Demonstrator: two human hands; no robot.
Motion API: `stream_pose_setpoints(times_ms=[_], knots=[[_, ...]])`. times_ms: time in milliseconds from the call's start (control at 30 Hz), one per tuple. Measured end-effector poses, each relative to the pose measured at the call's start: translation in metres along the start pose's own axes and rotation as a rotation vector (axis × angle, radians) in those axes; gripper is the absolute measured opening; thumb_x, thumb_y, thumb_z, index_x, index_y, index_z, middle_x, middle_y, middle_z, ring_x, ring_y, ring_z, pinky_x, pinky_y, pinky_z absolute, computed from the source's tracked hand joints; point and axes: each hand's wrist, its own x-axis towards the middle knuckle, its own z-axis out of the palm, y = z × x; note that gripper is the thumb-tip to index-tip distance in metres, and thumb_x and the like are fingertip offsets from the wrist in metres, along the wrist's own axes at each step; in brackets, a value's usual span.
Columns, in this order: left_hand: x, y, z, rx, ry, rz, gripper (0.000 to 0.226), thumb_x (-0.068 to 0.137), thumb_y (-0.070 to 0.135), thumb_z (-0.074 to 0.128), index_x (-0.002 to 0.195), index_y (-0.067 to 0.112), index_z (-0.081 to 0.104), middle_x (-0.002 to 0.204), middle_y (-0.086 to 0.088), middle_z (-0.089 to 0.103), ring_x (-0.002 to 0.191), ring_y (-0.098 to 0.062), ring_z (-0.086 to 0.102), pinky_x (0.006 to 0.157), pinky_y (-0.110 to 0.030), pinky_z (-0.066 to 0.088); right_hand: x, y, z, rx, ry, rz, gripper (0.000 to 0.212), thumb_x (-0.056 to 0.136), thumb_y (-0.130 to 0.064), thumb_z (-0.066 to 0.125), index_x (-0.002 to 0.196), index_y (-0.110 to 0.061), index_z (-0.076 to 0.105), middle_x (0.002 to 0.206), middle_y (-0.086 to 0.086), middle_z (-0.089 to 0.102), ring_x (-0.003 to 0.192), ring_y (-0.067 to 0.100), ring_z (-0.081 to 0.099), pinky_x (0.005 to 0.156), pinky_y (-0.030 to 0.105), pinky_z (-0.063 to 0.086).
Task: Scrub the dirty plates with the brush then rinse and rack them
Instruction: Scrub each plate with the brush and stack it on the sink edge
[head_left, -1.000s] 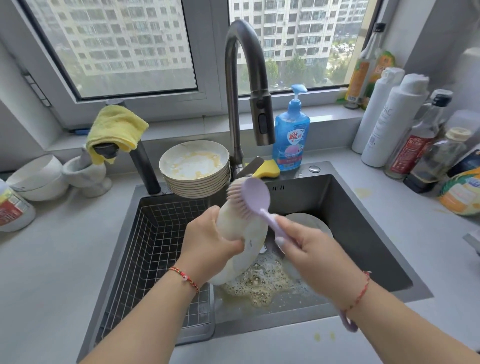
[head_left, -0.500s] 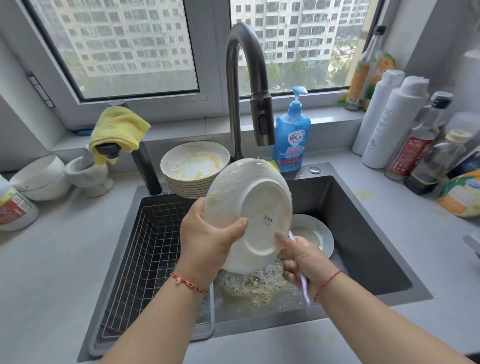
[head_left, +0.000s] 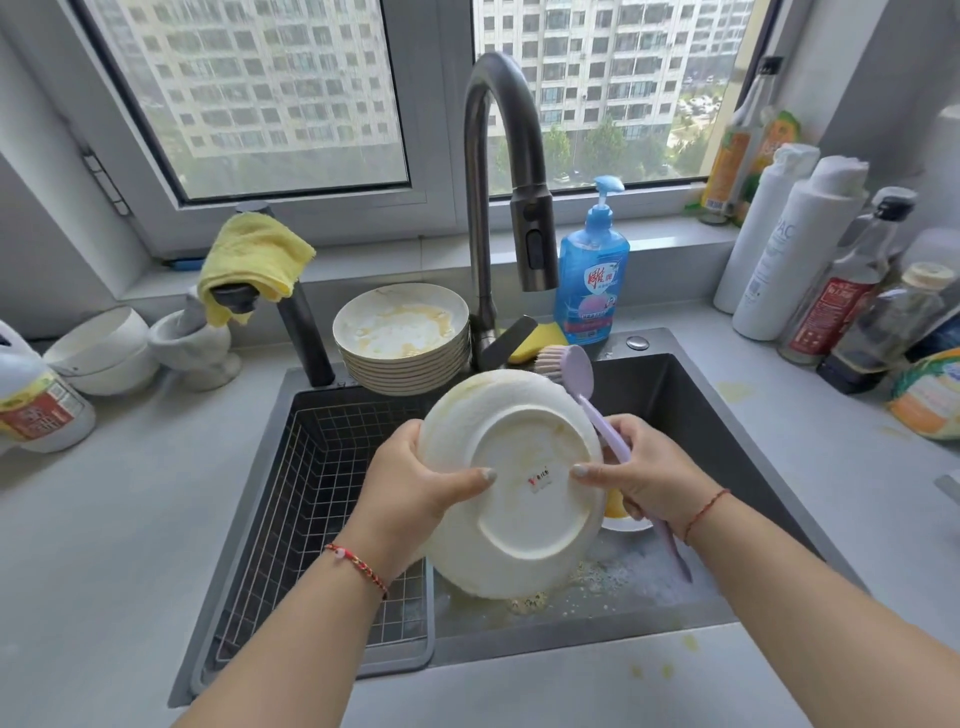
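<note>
Over sink (head_left: 691, 395), left hand (head_left: 410, 488) gripping plate (head_left: 514, 483), right hand (head_left: 649, 473) around brush (head_left: 597, 405).

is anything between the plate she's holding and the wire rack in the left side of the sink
Nothing visible blocks it. The plate is held over the sink in the left hand, with the right hand touching it while gripping the brush. The wire rack lies directly left of it, with no dishes showing in its visible part.

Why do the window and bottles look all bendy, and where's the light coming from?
Head view: the wide-angle lens bows the window frame and leans the bottles at the edges; daylight through the window lights the plate evenly, without harsh glare.
</note>
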Motion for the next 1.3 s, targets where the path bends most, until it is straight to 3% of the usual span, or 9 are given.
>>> stream_pose_setpoints(times_ms=[200, 400, 467, 600, 733, 867, 1067, 1167, 1300], knots=[[0.004, 0.011, -0.003, 0.178, -0.089, 0.001, 0.063, 0.043, 0.027, 0.091, 0.1, 0.019, 0.066, 0.095, -0.003, 0.073, 0.088, -0.022, 0.072, 0.08, -0.049, 0.06, 0.005, -0.008, -0.005, -0.222, -0.016, -0.101, 0.054, 0.066, -0.032, 0.085, 0.108, -0.029, 0.051, 0.094, 0.003, 0.063, 0.07, 0.025, 0.064, 0.055, 0.04, 0.058], [0.002, 0.018, -0.001, 0.397, -0.106, 0.084, 0.044, 0.058, 0.014, 0.091, 0.092, 0.024, 0.065, 0.086, 0.003, 0.072, 0.08, -0.013, 0.071, 0.073, -0.032, 0.06, 0.002, -0.011, 0.001, -0.332, 0.043, -0.183, 0.061, 0.066, -0.031, 0.085, 0.115, -0.028, 0.048, 0.097, -0.012, 0.059, 0.089, 0.011, 0.06, 0.071, 0.021, 0.052], [0.0, 0.018, 0.002, 0.43, -0.085, 0.119, 0.041, 0.059, 0.013, 0.091, 0.09, 0.022, 0.065, 0.084, 0.004, 0.072, 0.078, -0.011, 0.07, 0.07, -0.027, 0.058, 0.001, -0.011, 0.004, -0.362, 0.087, -0.191, 0.059, 0.067, -0.03, 0.084, 0.114, -0.028, 0.049, 0.095, -0.01, 0.059, 0.086, 0.012, 0.06, 0.066, 0.02, 0.051], [-0.001, 0.016, 0.003, 0.508, -0.024, 0.173, 0.039, 0.06, 0.018, 0.09, 0.089, 0.018, 0.065, 0.083, 0.003, 0.069, 0.078, -0.011, 0.067, 0.067, -0.025, 0.055, -0.004, -0.01, 0.004, -0.297, 0.209, -0.181, 0.042, 0.076, -0.025, 0.078, 0.11, -0.028, 0.054, 0.086, -0.004, 0.062, 0.069, 0.025, 0.064, 0.051, 0.036, 0.058], [0.001, 0.012, 0.0, 0.579, 0.047, 0.211, 0.034, 0.062, 0.023, 0.089, 0.084, 0.018, 0.063, 0.08, 0.006, 0.065, 0.075, -0.007, 0.062, 0.06, -0.018, 0.047, -0.01, 0.0, 0.001, -0.221, 0.253, -0.142, 0.03, 0.087, -0.021, 0.067, 0.115, -0.021, 0.057, 0.079, 0.004, 0.067, 0.058, 0.024, 0.059, 0.04, 0.024, 0.048], [0.003, 0.01, 0.0, 0.599, 0.084, 0.216, 0.034, 0.062, 0.022, 0.088, 0.081, 0.016, 0.062, 0.078, 0.005, 0.064, 0.073, -0.007, 0.06, 0.059, -0.019, 0.047, -0.013, 0.011, 0.008, -0.25, 0.236, -0.102, 0.029, 0.093, -0.021, 0.059, 0.122, -0.022, 0.06, 0.07, -0.001, 0.07, 0.046, 0.004, 0.051, 0.048, 0.029, 0.048], [0.004, 0.007, 0.005, 0.653, 0.092, 0.201, 0.031, 0.064, 0.021, 0.085, 0.08, 0.014, 0.06, 0.076, 0.004, 0.063, 0.07, -0.011, 0.06, 0.057, -0.02, 0.047, -0.045, -0.018, 0.028, -0.282, 0.151, -0.29, 0.039, 0.094, -0.02, 0.054, 0.117, -0.053, 0.052, 0.057, -0.003, 0.057, 0.042, 0.003, 0.044, 0.045, 0.02, 0.036], [0.004, 0.012, 0.012, 0.749, 0.09, 0.213, 0.025, 0.074, 0.019, 0.077, 0.087, 0.016, 0.056, 0.081, 0.001, 0.065, 0.077, -0.02, 0.063, 0.066, -0.027, 0.053, -0.066, -0.033, 0.047, -0.455, 0.015, -0.408, 0.047, 0.093, -0.024, 0.054, 0.128, -0.055, 0.046, 0.058, -0.005, 0.049, 0.047, 0.008, 0.039, 0.05, 0.022, 0.034], [0.004, 0.008, 0.007, 0.681, 0.118, 0.213, 0.029, 0.069, 0.02, 0.081, 0.081, 0.013, 0.056, 0.072, 0.008, 0.06, 0.067, -0.011, 0.057, 0.052, -0.011, 0.043, -0.062, -0.035, 0.041, -0.474, 0.033, -0.361, 0.048, 0.093, -0.023, 0.054, 0.132, -0.05, 0.046, 0.057, -0.009, 0.047, 0.047, 0.004, 0.042, 0.048, 0.016, 0.032]])
